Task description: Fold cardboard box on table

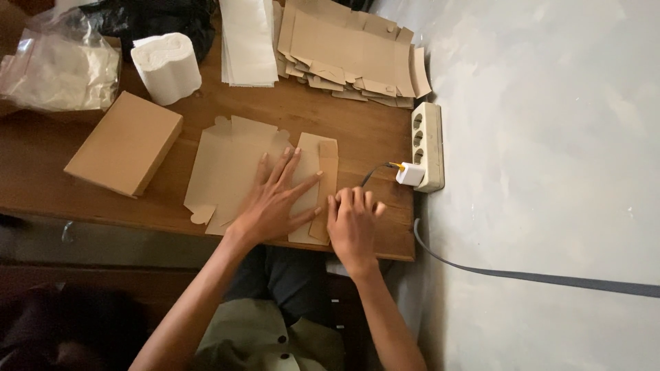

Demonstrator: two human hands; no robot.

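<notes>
Left hand [275, 203] covers mid part of flat brown box blank [227, 168], so creases there can't be read. Right hand [352, 223] hides blank's lower right corner. Stack of blanks [350, 51] and white sheets [249, 41] cut by top edge; clear plastic bag [58, 65] cut at upper left. Grey cable [536, 277] runs off right edge. Bottom left too dark to tell.

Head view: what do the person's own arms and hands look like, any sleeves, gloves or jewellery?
Both forearms are bare to the frame's lower edge, with no sleeves showing. The left hand and right hand wear no gloves, and no rings, watch or bracelets are visible. Fingers are long and slender.
</notes>
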